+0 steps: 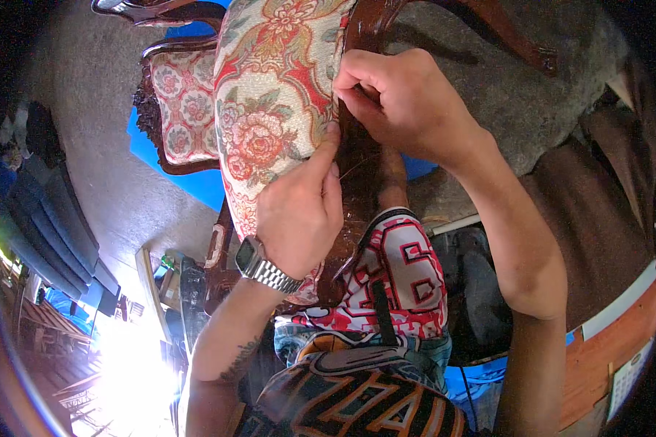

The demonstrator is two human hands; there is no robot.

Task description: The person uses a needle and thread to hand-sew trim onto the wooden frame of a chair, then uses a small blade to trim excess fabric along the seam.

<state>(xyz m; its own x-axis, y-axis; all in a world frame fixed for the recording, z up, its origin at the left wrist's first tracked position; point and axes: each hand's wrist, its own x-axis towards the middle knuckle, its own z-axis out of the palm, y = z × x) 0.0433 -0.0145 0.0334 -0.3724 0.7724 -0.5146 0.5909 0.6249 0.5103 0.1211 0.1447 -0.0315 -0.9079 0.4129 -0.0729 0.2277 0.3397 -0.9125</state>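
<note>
A chair seat [259, 138] covered in cream, red and green floral fabric stands in front of me, framed by dark, glossy carved wood [357, 189]. My left hand [299, 215], wearing a metal wristwatch [259, 264], lies on the fabric, its index finger stretched along the edge where cloth meets wood. Just beyond it, my right hand [401, 95] is closed in a pinch at that same edge. Whatever sits between its fingertips is hidden. Fine thread-like strands show faintly on the wood near my left fingertips.
A second floral-covered chair part [186, 105] with a carved frame rests at the left on blue sheeting [204, 186]. A curved wooden leg [499, 33] reaches out at the far right. Brown cloth [579, 218] hangs at the right, and dark grey cloth [51, 211] at the left.
</note>
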